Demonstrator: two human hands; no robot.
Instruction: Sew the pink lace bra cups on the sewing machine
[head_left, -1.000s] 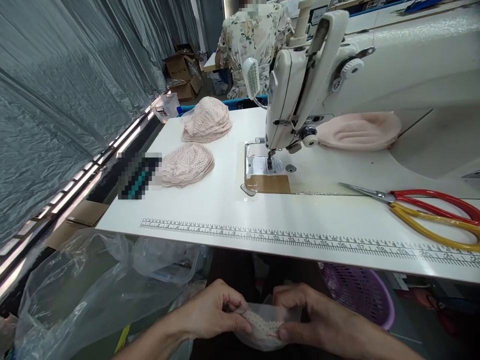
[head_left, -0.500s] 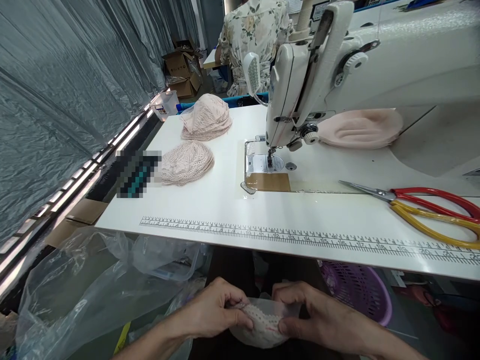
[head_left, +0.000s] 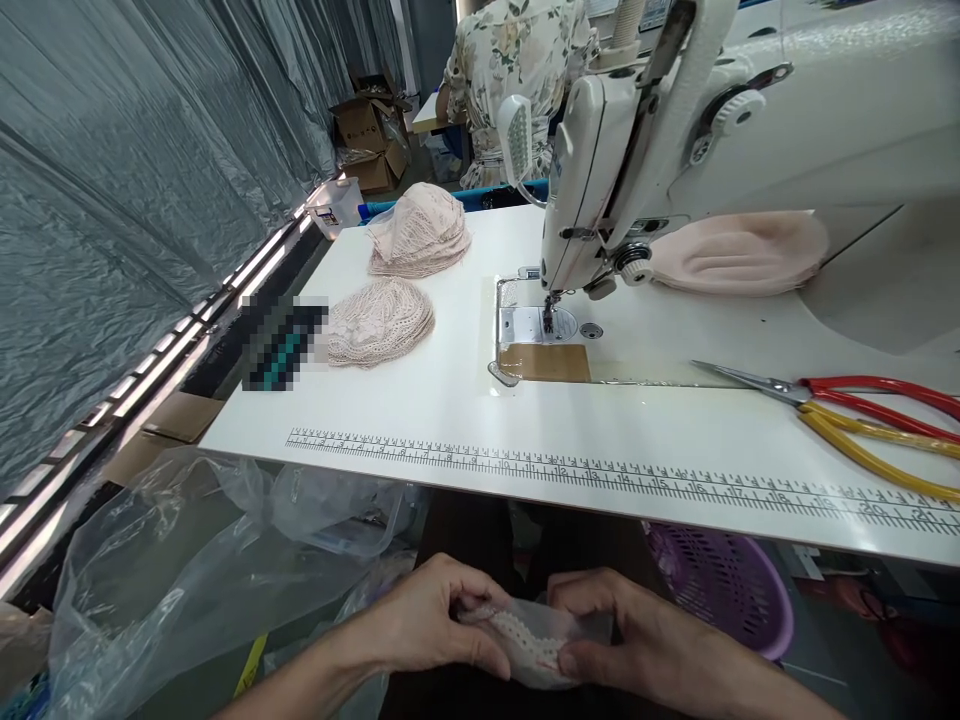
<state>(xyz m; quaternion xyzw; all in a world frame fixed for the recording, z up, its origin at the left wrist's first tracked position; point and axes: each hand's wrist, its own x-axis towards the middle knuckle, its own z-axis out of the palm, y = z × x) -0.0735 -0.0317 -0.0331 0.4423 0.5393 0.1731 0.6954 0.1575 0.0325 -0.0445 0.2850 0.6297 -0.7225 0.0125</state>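
Note:
Below the table's front edge, my left hand (head_left: 431, 625) and my right hand (head_left: 619, 630) both pinch a small pale pink lace piece (head_left: 529, 640), one at each end. Fingers of both hands are closed on it. The white sewing machine (head_left: 675, 150) stands on the white table (head_left: 420, 400), its needle (head_left: 547, 315) over the metal plate. Two stacks of lace cups lie to the left: a near stack (head_left: 379, 320) and a far stack (head_left: 420, 230). Pink padded cups (head_left: 739, 252) rest under the machine arm.
Red and yellow-handled scissors (head_left: 847, 410) lie at the table's right. A printed ruler (head_left: 600, 472) runs along the front edge. Clear plastic bags (head_left: 187, 560) sit at lower left, a purple basket (head_left: 724, 580) under the table. A person in a floral top (head_left: 517, 70) stands behind. Cardboard boxes (head_left: 371, 140) at back.
Both hands stay on the lace piece and shift their fingers slightly along it. The view has drifted a little to the left.

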